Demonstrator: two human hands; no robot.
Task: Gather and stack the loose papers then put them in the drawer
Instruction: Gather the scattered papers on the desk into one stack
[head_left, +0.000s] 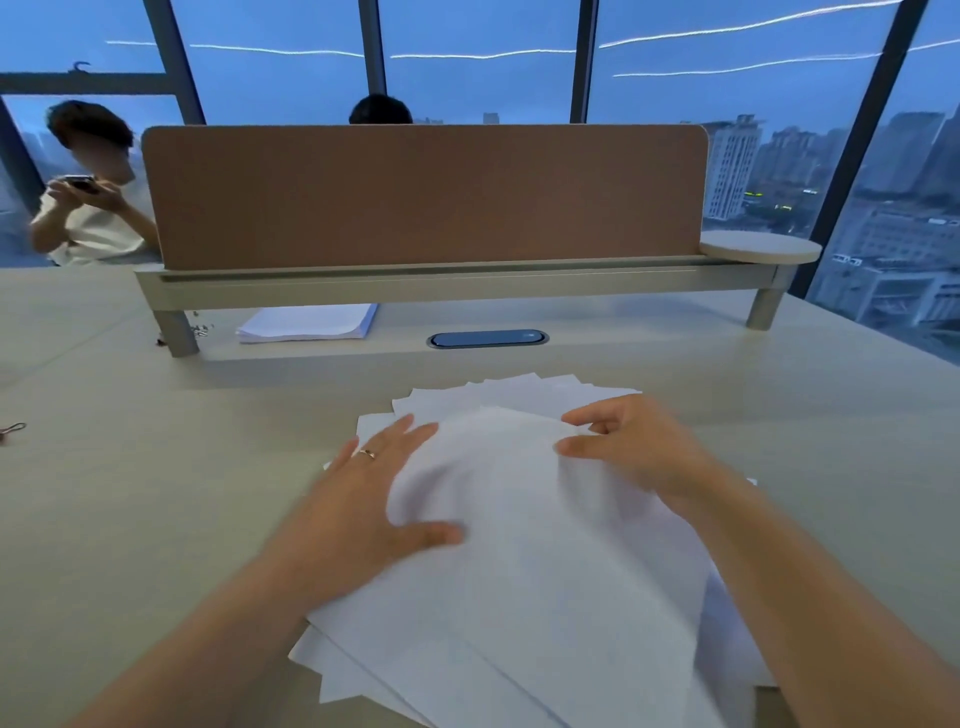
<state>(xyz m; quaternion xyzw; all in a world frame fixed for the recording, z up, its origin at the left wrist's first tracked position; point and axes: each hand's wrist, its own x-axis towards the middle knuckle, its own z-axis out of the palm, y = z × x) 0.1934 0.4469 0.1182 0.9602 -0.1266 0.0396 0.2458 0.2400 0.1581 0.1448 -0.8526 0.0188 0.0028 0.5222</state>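
My left hand (363, 499) lies flat and open on the loose papers (519, 571), fanned across the tabletop (130, 493). My right hand (634, 447) has its grip pinched on the top sheet's far edge.

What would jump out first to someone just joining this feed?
The fanned pile of loose white paper sheets at the near centre of the pale desk, with the left hand flat on it and the right hand pinching the top sheet. Behind stands a brown desk divider panel.
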